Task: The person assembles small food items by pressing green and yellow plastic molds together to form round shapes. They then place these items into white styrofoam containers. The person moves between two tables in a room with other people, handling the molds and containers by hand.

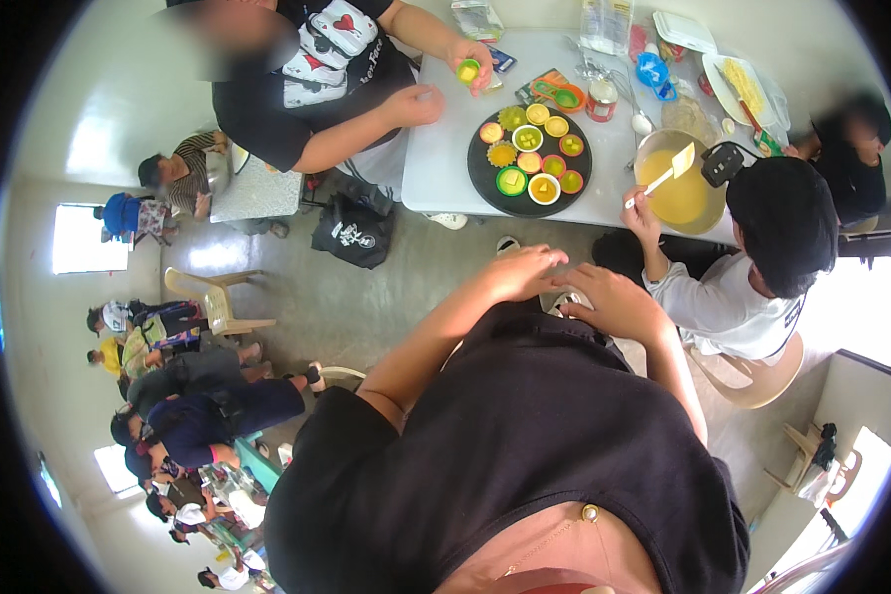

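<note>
My left hand (pixel 527 271) hovers before my waist, its fingers stretched toward the right and nothing visible in them. Close beside it, my right hand (pixel 607 300) has its fingers spread at the front of my black shirt (pixel 544 396), also holding nothing I can see. Beyond both hands is the grey-white table (pixel 434 148). On it rests a round black tray (pixel 485 185) bearing several small cups, green, orange and white, with yellow filling. To the right stands a large bowl (pixel 678 210) of pale yellow batter.
A person at right holds a white spatula (pixel 663 181) over the bowl. Across the table's left end, another person holds a small green cup (pixel 467 70). A can (pixel 602 101), measuring spoons (pixel 564 96) and a plate of yellow shreds (pixel 741 89) lie farther back. A black bag (pixel 351 230) sits on the floor.
</note>
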The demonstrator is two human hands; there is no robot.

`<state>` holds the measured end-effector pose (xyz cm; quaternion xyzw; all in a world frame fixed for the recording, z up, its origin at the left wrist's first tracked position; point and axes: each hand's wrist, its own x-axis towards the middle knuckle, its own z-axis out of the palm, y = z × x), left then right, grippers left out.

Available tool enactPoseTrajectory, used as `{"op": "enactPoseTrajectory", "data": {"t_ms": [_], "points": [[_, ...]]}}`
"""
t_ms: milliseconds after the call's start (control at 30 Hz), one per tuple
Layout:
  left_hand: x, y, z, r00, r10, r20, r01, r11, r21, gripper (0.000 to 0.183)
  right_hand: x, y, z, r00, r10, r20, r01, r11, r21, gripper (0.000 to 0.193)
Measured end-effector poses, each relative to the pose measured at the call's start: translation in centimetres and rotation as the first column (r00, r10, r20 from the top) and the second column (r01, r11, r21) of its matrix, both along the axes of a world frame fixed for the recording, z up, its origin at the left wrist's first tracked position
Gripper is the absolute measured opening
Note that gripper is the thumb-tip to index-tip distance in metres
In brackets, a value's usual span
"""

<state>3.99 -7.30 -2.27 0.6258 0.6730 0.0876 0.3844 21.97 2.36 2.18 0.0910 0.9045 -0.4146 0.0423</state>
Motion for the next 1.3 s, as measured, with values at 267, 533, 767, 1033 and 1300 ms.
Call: {"op": "enactPoseTrajectory", "data": {"t_ms": [267, 533, 767, 1033, 1300], "points": [[-1.2, -0.2, 2.9, 0.998, 0.053, -0.025, -0.049, 0.992, 0.113, 0.038, -2.8, 0.8, 3.7, 0.996, 0.013, -0.085, -0.004, 0.994, 0.108, 0.044], [-4.1, -1.2, 0.8, 1.000, 0.021, 0.004, -0.021, 0.983, 0.185, 0.034, -5.2, -1.0, 1.9, 0.984, -0.036, -0.172, 0.053, 0.994, 0.100, 0.042], [-11.4, 1.2, 1.7, 0.328, 0.595, 0.734, -0.879, 0.476, 0.007, 0.036, -8.3, 3.2, -1.4, 0.774, -0.616, -0.142, 0.488, 0.726, -0.485, 0.021], [-15.0, 6.9, 1.1, -0.585, 0.291, 0.757, -0.656, 0.379, -0.653, 0.044, -17.9, 3.9, -0.4, 0.761, -0.427, -0.489, 0.620, 0.699, 0.355, 0.032], [-18.8, 9.1, -2.5, -0.598, 0.101, 0.795, -0.383, 0.835, -0.394, 0.052, -22.8, 0.1, -0.4, 0.735, -0.455, -0.502, 0.663, 0.638, 0.392, 0.034]]}}
